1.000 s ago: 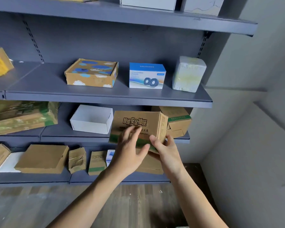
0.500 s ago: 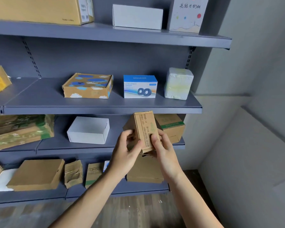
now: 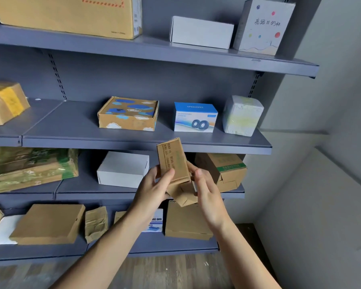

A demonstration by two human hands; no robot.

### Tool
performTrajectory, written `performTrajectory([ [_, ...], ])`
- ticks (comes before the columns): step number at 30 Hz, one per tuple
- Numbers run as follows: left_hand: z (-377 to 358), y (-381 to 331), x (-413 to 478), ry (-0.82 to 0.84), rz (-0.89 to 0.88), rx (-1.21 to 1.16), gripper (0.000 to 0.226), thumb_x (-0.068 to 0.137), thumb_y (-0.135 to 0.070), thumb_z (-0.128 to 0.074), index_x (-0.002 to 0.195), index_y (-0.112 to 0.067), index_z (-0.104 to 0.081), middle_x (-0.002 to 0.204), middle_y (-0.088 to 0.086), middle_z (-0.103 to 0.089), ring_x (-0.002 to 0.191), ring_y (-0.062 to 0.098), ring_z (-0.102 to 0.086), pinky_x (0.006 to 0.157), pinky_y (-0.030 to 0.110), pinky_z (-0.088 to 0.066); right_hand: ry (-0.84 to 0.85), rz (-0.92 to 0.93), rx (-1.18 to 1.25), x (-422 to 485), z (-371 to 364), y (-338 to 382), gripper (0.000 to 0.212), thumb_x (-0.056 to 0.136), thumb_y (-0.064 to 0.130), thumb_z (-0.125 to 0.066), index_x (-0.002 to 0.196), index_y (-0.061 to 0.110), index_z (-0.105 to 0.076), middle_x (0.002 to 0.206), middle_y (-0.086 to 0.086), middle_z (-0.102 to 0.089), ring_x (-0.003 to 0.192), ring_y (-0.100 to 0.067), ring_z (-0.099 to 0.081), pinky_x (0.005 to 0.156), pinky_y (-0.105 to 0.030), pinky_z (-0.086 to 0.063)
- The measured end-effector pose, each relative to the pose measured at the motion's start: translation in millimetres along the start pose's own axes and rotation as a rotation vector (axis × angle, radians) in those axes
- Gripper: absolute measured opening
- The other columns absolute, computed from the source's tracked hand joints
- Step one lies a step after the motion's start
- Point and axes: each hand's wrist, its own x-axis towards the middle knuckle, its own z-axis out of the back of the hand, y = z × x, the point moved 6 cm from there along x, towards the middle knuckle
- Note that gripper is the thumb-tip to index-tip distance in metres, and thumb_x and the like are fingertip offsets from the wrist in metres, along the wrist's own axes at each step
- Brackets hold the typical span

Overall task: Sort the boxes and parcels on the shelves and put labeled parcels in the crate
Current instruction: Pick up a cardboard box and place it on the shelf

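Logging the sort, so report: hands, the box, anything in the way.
Left hand and right hand grip the small cardboard box at its lower end. Box upright, held in front of the shelf. No crate in view.

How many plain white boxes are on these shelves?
2. The upper white box sits on the top shelf; the lower white box sits two shelves down, left of the held carton. A half-covered white item, bottom left, may be another.

Two forearms showing bare to the elbows, left hand (image 3: 152, 190) and right hand (image 3: 208, 192) wearing nothing, fingers slim
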Motion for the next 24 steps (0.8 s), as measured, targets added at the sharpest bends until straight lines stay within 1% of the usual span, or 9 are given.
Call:
performTrajectory([
  [3, 5.3, 1.7, 8.0, 0.014, 0.062, -0.144, 0.053, 0.076, -0.041, -0.076, 0.116, -0.013, -0.057, 0.105, 0.005, -0.074, 0.097, 0.020, -0.072, 0.085, 0.043, -0.058, 0.023, 0.123, -0.130, 1.1, -10.3, 2.7, 0.036, 0.100, 0.037, -0.039, 0.126, 0.034, -0.063, 0.131, 0.014, -0.058, 0.131, -0.001, -0.045, 0.114, -0.028, -0.033],
  [5, 7.2, 4.1, 12.6, 0.010, 0.077, -0.169, 0.066, 0.066, -0.040, -0.083, 0.120, -0.015, -0.054, 0.110, 0.006, -0.072, 0.102, 0.023, -0.070, 0.087, 0.046, -0.058, 0.068, 0.187, -0.291, 2.5, -15.7, 2.9, 0.039, 0.098, 0.032, -0.041, 0.131, 0.030, -0.062, 0.136, 0.013, -0.056, 0.134, -0.003, -0.040, 0.112, -0.021, -0.027],
  [8, 11.3, 13.8, 17.3, -0.050, 0.116, -0.191, 0.052, 0.079, -0.026, -0.081, 0.122, -0.015, -0.054, 0.112, 0.009, -0.071, 0.101, 0.026, -0.070, 0.080, 0.046, -0.060, 0.129, 0.174, -0.383, 7.5, -14.9, -0.2, 0.039, 0.094, 0.029, -0.044, 0.126, 0.029, -0.065, 0.137, 0.011, -0.056, 0.133, -0.007, -0.041, 0.109, -0.014, -0.023],
  [11, 19.8, 22.7, 22.3, -0.081, 0.168, -0.220, 0.040, 0.086, -0.031, -0.069, 0.122, -0.017, -0.060, 0.113, 0.012, -0.071, 0.105, 0.027, -0.068, 0.088, 0.052, -0.056, -0.038, 0.108, -0.500, 14.1, 4.7, -12.0, 0.036, 0.091, 0.033, -0.046, 0.117, 0.026, -0.069, 0.127, 0.004, -0.060, 0.122, -0.020, -0.047, 0.102, -0.030, -0.036],
  [14, 27.0, 24.7, 24.6, -0.057, 0.162, -0.189, 0.026, 0.095, -0.032, -0.055, 0.117, -0.021, -0.064, 0.112, 0.006, -0.072, 0.107, 0.024, -0.065, 0.093, 0.045, -0.052, -0.203, -0.106, -0.625, 14.5, 32.2, -34.4, 0.031, 0.096, 0.029, -0.056, 0.125, 0.021, -0.062, 0.133, -0.005, -0.051, 0.121, -0.028, -0.041, 0.099, -0.038, -0.037],
  [18, 32.1, 29.0, 24.2, -0.071, 0.169, -0.248, 0.023, 0.101, -0.028, -0.043, 0.107, -0.022, -0.064, 0.105, 0.005, -0.073, 0.097, 0.020, -0.065, 0.096, 0.042, -0.048, -0.220, -0.254, -0.171, 8.8, 49.6, -47.4, 0.031, 0.097, 0.030, -0.060, 0.125, 0.023, -0.049, 0.124, -0.006, -0.058, 0.116, -0.020, -0.053, 0.089, -0.030, -0.044],
  [20, 33.3, 32.1, 24.8, -0.073, 0.181, -0.273, 0.026, 0.102, -0.028, -0.039, 0.108, -0.021, -0.063, 0.106, 0.006, -0.071, 0.098, 0.021, -0.064, 0.100, 0.046, -0.045, -0.141, -0.367, 0.115, 5.3, 46.1, -53.5, 0.032, 0.099, 0.036, -0.056, 0.128, 0.024, -0.047, 0.115, -0.004, -0.066, 0.109, -0.020, -0.063, 0.088, -0.039, -0.053],
  [22, 32.9, 34.4, 25.5, -0.051, 0.187, -0.277, 0.028, 0.103, -0.029, -0.038, 0.112, -0.021, -0.063, 0.112, 0.008, -0.070, 0.103, 0.023, -0.063, 0.103, 0.047, -0.044, -0.072, -0.446, 0.314, 3.3, 42.2, -60.6, 0.033, 0.101, 0.037, -0.050, 0.130, 0.023, -0.052, 0.109, -0.010, -0.068, 0.103, -0.024, -0.067, 0.094, -0.049, -0.052],
  [24, 31.1, 33.9, 25.9, -0.025, 0.177, -0.274, 0.028, 0.103, -0.028, -0.038, 0.113, -0.022, -0.063, 0.114, 0.008, -0.069, 0.106, 0.024, -0.062, 0.101, 0.046, -0.046, -0.076, -0.480, 0.495, 3.4, 42.0, -62.8, 0.031, 0.101, 0.034, -0.049, 0.126, 0.018, -0.058, 0.109, -0.012, -0.069, 0.100, -0.025, -0.066, 0.091, -0.049, -0.052],
])
